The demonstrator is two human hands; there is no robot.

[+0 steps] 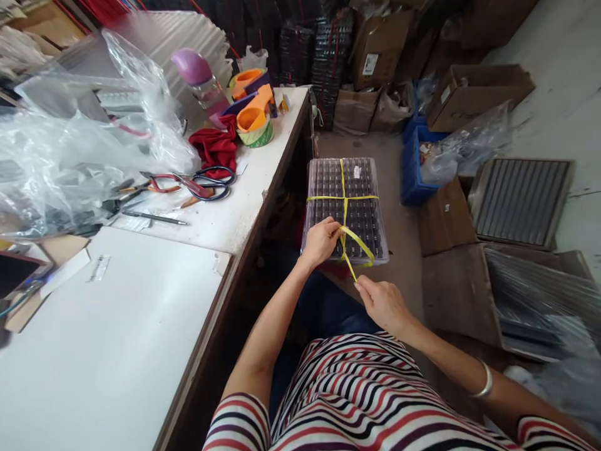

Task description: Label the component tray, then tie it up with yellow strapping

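Note:
A stack of clear plastic trays (323,178) with rows of small dark pieces rests in front of my knees, beside the table. Yellow strapping (345,213) crosses its top both ways. My left hand (321,241) is closed over the tray top, pinching the yellow strap near its crossing. Lower right, off the tray's near edge, my right hand (382,304) pinches another stretch of the strap, which runs taut to the tray. A loose loop of strap curves between the hands. What the stack rests on is hidden.
The white table (154,326) runs along my left, with scissors (213,183), a pen (154,218), tape dispensers (253,116), a purple-lidded bottle (200,78) and plastic bags (84,163). On the right stand a blue crate (416,166) and cardboard boxes (446,219).

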